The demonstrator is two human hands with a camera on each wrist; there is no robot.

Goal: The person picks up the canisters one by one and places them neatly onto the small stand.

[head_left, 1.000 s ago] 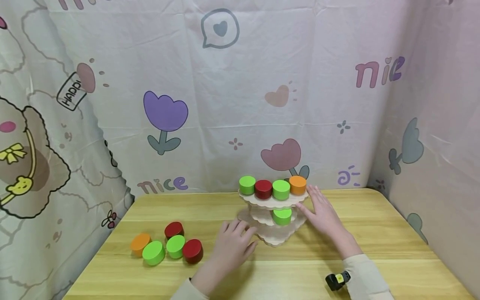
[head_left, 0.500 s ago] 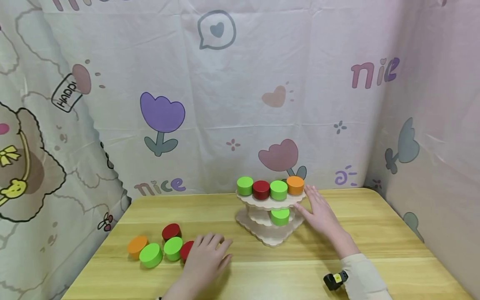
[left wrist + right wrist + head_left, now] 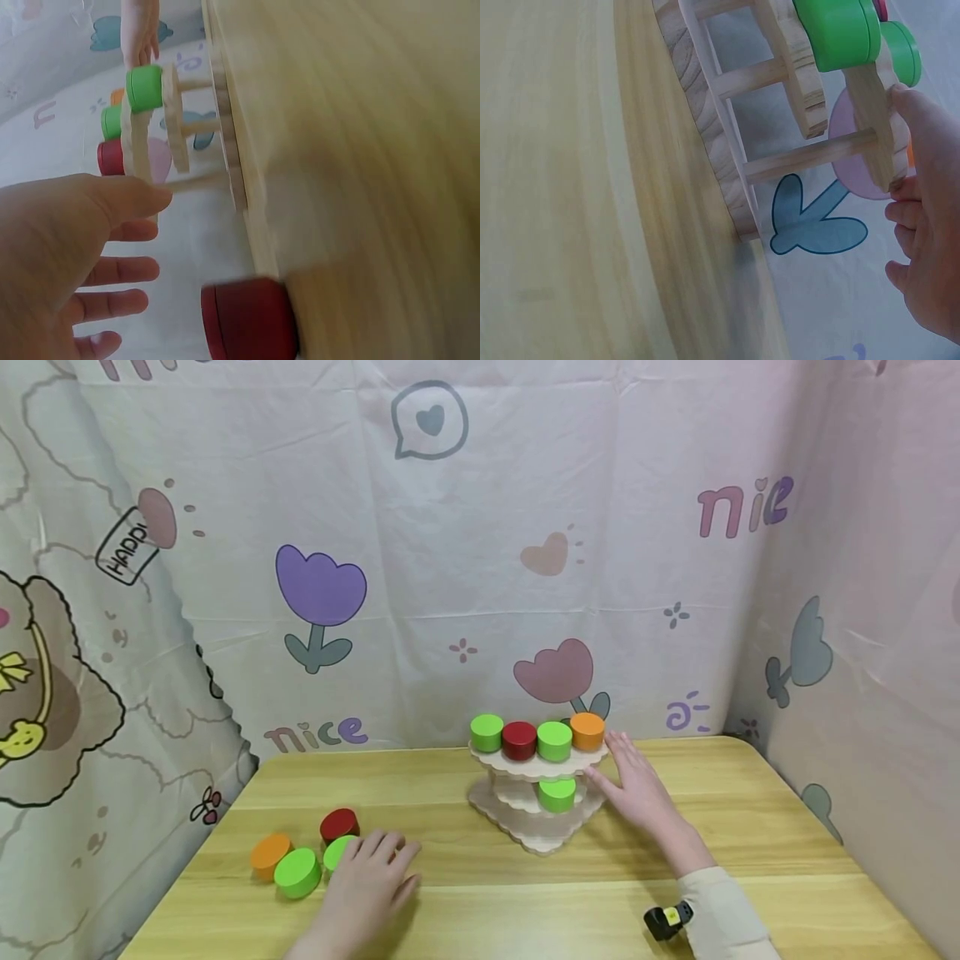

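A tiered wooden stand [image 3: 542,839] with scalloped shelves is at the table's middle right. Its top shelf [image 3: 870,105] bears two green cylinders [image 3: 554,741], a red cylinder [image 3: 519,741] and an orange cylinder [image 3: 587,732]. Another green cylinder [image 3: 557,794] sits on the shelf below. My right hand [image 3: 641,789] pinches the top shelf's right edge between thumb and fingers. With spread, slightly bent fingers, my left hand [image 3: 367,881] hovers by the loose cylinders, holding nothing. It partly covers a green one [image 3: 339,852]. A red cylinder [image 3: 251,319] lies beyond its fingers in the left wrist view.
Left of my left hand lie an orange cylinder [image 3: 271,857], a green cylinder [image 3: 297,872] and a red cylinder [image 3: 340,827]. A small black device [image 3: 667,921] is at the right sleeve. A printed curtain [image 3: 450,527] stands behind the wooden table [image 3: 675,877].
My left hand has moved left from beside the stand to the loose cylinders, and now hides the nearest red one in the head view. My right hand stays at the stand.
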